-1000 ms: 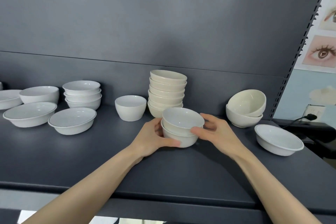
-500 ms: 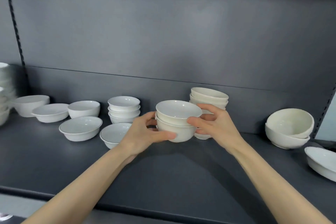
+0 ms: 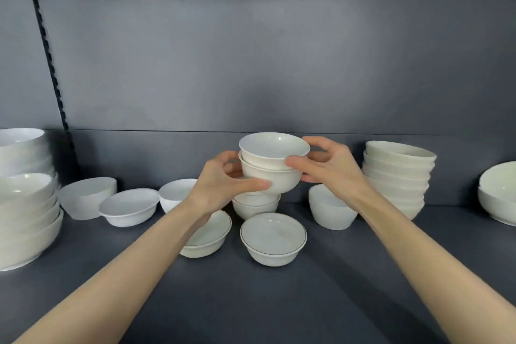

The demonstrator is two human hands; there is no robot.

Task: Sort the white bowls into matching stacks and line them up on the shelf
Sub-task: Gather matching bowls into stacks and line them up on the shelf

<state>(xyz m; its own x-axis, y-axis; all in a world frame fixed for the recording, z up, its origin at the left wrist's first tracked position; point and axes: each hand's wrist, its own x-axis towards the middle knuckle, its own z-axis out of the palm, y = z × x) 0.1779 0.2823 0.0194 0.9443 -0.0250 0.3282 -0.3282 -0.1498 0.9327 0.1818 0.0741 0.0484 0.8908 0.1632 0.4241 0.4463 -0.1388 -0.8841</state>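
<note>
Two nested cream bowls hang in the air above the dark shelf, held from both sides. My left hand grips the lower bowl with its thumb across the front. My right hand grips the pair at the rims. Directly beneath them stands a short stack of small white bowls. A tall stack of cream bowls stands to the right by the back wall.
Two rimmed shallow bowls sit in front. A deep white bowl stands right of centre. Loose white bowls and a big stack of wide bowls fill the left; two large bowls sit far right.
Both hands have lifted the nested pair off the shelf and carried it leftward, past the tall cream stack, to above the short white stack. The view has turned left.
</note>
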